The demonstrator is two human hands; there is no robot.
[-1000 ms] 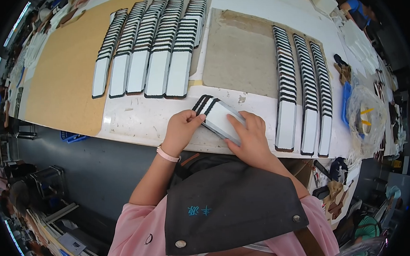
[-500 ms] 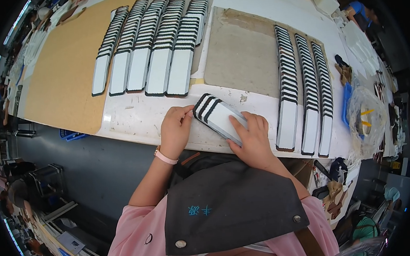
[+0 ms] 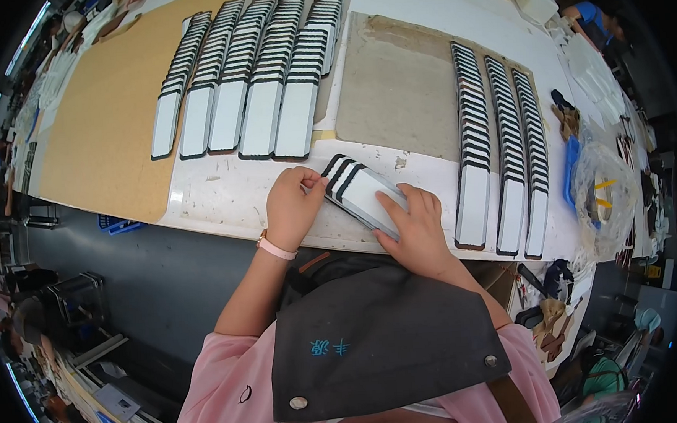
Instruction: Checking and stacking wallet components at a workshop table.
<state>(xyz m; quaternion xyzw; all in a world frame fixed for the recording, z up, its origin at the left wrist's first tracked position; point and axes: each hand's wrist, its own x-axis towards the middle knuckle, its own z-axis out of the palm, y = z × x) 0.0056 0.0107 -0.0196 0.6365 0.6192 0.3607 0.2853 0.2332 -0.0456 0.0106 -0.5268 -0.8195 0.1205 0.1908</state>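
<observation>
Holds a small fanned stack of long white strips with black-edged ends and grey sides (image 3: pixel 360 190) on the near edge of a scuffed white worktable (image 3: pixel 230 194), just in front of the body, slanted with the black-edged ends toward the far left. Grasps it near its right end with the bare right hand (image 3: pixel 416 226), thumb at the near side, index finger laid along the white top face, other fingers toward the far side. Reaches to the stack's left corner with the bare left hand (image 3: pixel 294 202), thumb and forefinger close together there, remaining fingers curled; cannot tell from this angle whether pinching a strip or merely resting against the edge. Wears a pale pink wristband (image 3: pixel 277 249) on the left wrist, a dark grey apron (image 3: pixel 384 347) and a loose pink top (image 3: pixel 225 378). Can see, beyond the stack to the left, a group of long overlapping rows of similar white strips (image 3: pixel 260 120), the leftmost over a flat tan sheet (image 3: pixel 105 132). Can see, straight beyond, a stained grey rectangular board (image 3: pixel 393 86), and to the right three more overlapping rows of black-edged strips (image 3: pixel 510 153), well apart from the left group. Can make out, farther right, a blue plastic tray (image 3: pixel 572 172) beside a crumpled clear plastic bag (image 3: pixel 617 189), and at the far right a person in a blue top (image 3: pixel 593 22).
</observation>
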